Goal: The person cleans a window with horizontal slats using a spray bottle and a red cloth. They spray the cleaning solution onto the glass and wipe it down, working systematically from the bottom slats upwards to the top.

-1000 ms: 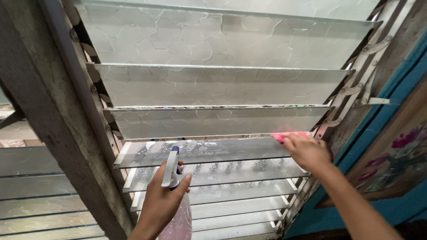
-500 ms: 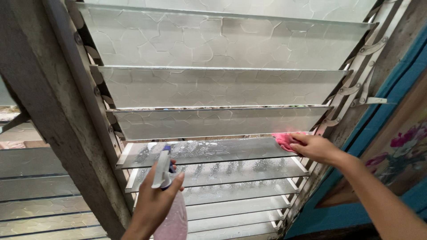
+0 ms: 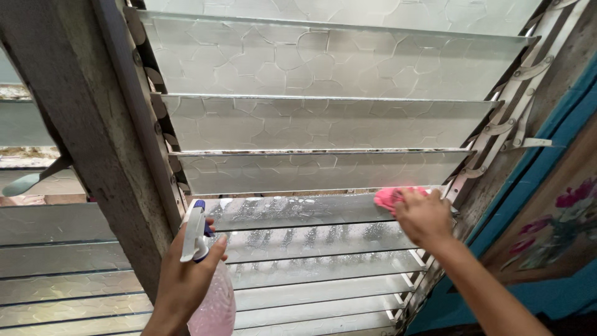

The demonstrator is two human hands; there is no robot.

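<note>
Pressing pink cloth (image 3: pixel 388 198) — right hand (image 3: pixel 425 217) — wet slat (image 3: pixel 298 211)

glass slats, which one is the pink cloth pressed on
The wet, foam-streaked slat, fourth from the top. The right hand presses the pink cloth on its right end; the slats above look dry.

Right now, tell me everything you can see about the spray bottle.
The spray bottle stands about upright in the left hand, low in the frame, in front of the glass louvre window. Its body is see-through plastic with a pink tint and looks beaded with droplets. On top sits a white trigger head with a dark blue collar, and its nozzle points up toward the wet slat. The fingers wrap the neck; the bottom is cut off by the frame edge.
</note>
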